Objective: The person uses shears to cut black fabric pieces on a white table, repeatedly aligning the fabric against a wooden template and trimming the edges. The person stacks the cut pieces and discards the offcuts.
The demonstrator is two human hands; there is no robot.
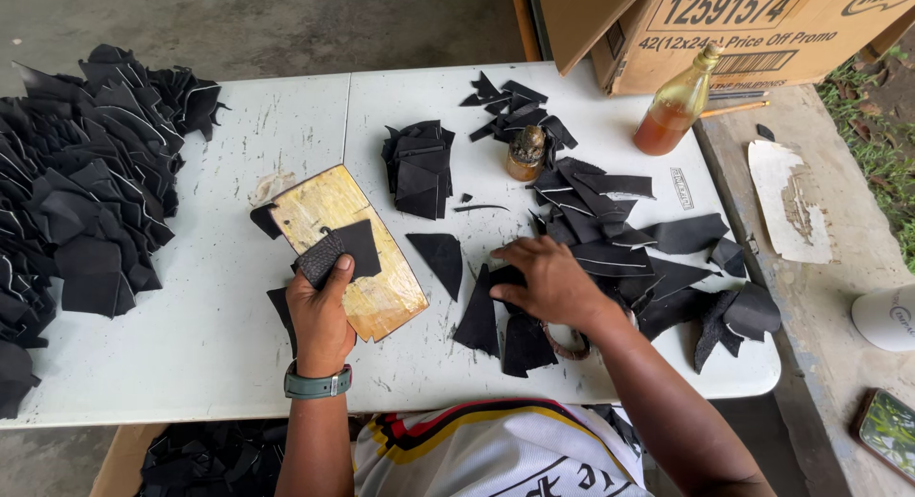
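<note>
My left hand point(321, 311) grips a black leather piece point(335, 251) and presses it onto a glue-stained wooden board point(386, 292) lying on the white table point(229, 325). My right hand point(553, 283) rests palm down on loose black leather pieces point(620, 254) at the right, fingers closed on one of them. Between the hands lie two black triangular cut pieces point(440, 256). A wristwatch sits on my left wrist.
A large heap of black cut pieces point(81, 187) covers the table's left side. A small stack point(419, 168), a glue pot point(525, 154), an amber liquid bottle point(677, 104), a cardboard box point(753, 25), a white cap point(886, 318) and a phone point(888, 430) are around.
</note>
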